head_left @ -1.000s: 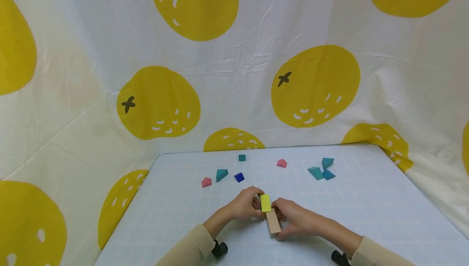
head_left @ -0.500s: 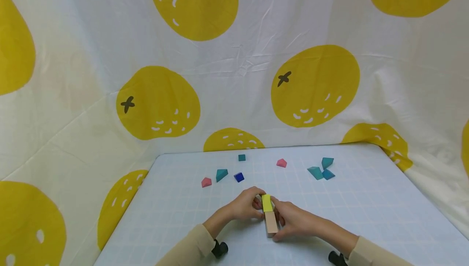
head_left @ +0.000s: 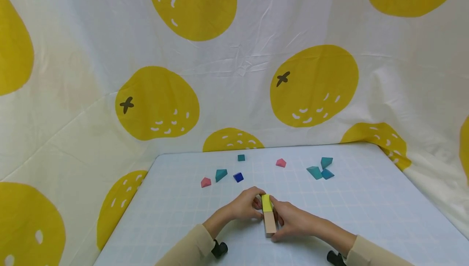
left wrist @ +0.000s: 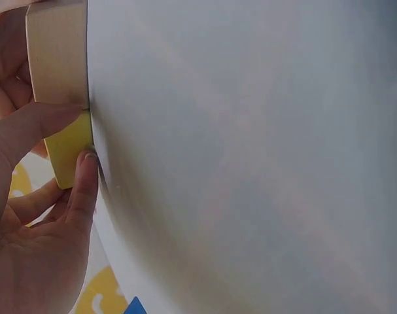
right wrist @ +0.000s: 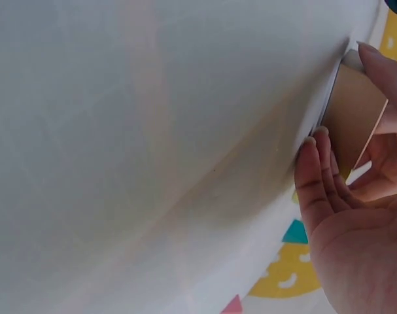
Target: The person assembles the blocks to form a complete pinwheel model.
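Observation:
A yellow block point(head_left: 267, 203) and a plain wooden block point(head_left: 270, 222) lie end to end in one line on the table, the yellow one farther away. My left hand point(head_left: 245, 204) pinches the yellow block from the left; in the left wrist view its thumb lies by the seam between the yellow block point(left wrist: 69, 147) and the wooden block point(left wrist: 57, 52). On the other side, my right hand point(head_left: 293, 218) grips the wooden block, thumb at its near end and fingers along its right side. Its index finger reaches the yellow block. The right wrist view shows the wooden block point(right wrist: 355, 108) between thumb and fingers.
Beyond the hands on the pale checked table point(head_left: 176, 217) lie a dark blue block point(head_left: 238, 177), a teal block point(head_left: 221, 175), a small dark green block point(head_left: 241, 158) and two pink ones. Several blue-green blocks point(head_left: 315, 172) cluster at the right. A patterned cloth point(head_left: 234, 95) hangs behind.
My right hand has shifted slightly left, turning the wooden block straighter and bringing it flush with the yellow block, which has edged right. My left hand has stayed nearly still.

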Demonstrator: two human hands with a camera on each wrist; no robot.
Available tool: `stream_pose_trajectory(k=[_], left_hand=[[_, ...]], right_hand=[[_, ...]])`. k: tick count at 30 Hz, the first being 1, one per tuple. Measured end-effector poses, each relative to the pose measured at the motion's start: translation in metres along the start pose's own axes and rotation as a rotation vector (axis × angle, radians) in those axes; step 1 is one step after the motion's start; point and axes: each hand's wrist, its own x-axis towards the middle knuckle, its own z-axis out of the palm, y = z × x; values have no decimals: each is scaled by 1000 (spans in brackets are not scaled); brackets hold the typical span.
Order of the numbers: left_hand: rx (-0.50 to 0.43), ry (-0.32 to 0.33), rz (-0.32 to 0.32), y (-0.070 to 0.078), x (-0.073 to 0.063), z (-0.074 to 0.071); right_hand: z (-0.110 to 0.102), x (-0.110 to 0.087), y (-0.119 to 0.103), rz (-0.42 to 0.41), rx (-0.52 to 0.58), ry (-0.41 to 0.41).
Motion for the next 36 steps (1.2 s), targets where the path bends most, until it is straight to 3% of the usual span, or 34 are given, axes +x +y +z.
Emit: stream_pose_trajectory(k=[24,30,36], left_hand=[[-30,-23,-7,-6,-3,2],[-8,-15,-46,-4,-13,-1],[81,-11,-90,-3,-26,-6]], right_hand=[[0,-1,1,-22,-4,2],[-10,-10,0,7,-74,42],[-27,-22,7,29,-109,93]])
